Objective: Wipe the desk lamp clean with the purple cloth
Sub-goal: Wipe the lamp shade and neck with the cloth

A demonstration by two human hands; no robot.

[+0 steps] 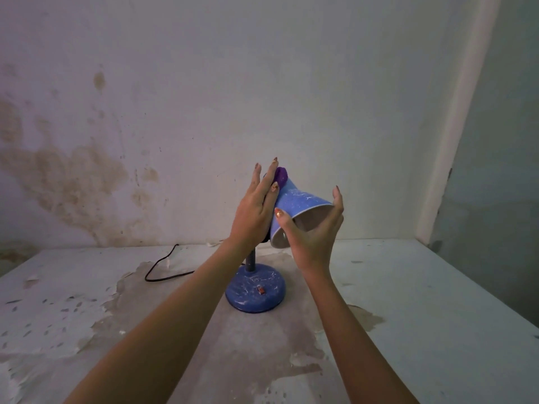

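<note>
A blue speckled desk lamp stands mid-table on a round base point(255, 293) with a small red switch. Its cone shade point(300, 204) is tilted, its open mouth facing right and toward me. My left hand point(256, 209) lies flat against the back of the shade and presses the purple cloth point(281, 175) onto it; only a small bunch of cloth shows past the fingers. My right hand point(313, 231) grips the rim of the shade, thumb on the near edge and fingers curled around the far edge. The lamp's stem is mostly hidden behind my left wrist.
The lamp's black cord point(163, 266) loops leftward over the worn white table point(423, 316), whose paint is peeling. A stained wall point(204, 112) rises just behind the table. A wall corner point(455, 141) stands at the right.
</note>
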